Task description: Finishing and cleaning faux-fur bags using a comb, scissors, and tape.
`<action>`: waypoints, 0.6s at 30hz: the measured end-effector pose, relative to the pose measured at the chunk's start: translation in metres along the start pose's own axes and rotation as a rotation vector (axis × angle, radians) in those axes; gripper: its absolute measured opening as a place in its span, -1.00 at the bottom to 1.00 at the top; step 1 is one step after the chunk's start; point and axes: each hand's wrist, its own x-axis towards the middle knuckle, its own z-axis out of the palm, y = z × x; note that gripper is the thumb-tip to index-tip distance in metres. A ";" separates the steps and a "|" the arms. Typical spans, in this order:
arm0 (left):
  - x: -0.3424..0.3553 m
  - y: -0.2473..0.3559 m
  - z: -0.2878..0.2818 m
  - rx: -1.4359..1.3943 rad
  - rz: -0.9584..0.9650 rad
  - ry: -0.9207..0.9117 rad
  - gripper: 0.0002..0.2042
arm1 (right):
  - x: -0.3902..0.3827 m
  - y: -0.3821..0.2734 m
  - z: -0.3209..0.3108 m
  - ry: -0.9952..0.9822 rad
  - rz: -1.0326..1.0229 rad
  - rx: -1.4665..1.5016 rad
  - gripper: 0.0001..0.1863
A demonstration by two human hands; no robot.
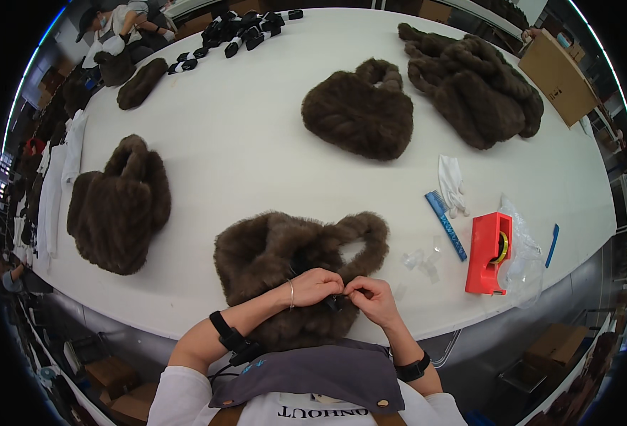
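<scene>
At the near edge of the table [228, 163] lies a fur bag [253, 248], brown, its loop handle toward the right. The person's left hand [320, 287] and right hand [372, 299] meet over it, each grip narrow, fingertips pinched on a black piece [334, 304] too small to identify. Dark printed letters cross the white shirt [178, 397], upside down in view and partly covered by the grey apron [306, 376], which bears a light-blue mark. Toward the right edge, a blue comb [447, 224] lies beside a red tape dispenser [479, 259]. Near the far right corner, a cardboard box [558, 74] carries small dark print. At the far edge lie black bundles [236, 42] with white bands; any writing there is too small to tell.
</scene>
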 end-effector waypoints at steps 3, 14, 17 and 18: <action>-0.001 -0.004 -0.004 -0.088 0.021 -0.126 -0.81 | 0.000 -0.005 -0.002 -0.044 0.007 0.017 -0.87; -0.006 -0.002 0.001 -0.087 0.051 0.012 -0.85 | -0.051 -0.028 -0.132 0.808 -0.097 -0.214 -0.86; -0.008 -0.006 -0.001 -0.023 0.031 0.067 -0.85 | -0.089 -0.033 -0.193 1.319 -0.206 -0.687 -0.83; -0.010 -0.006 -0.002 -0.020 0.011 0.078 -0.85 | -0.098 -0.036 -0.201 1.373 -0.115 -0.979 -0.81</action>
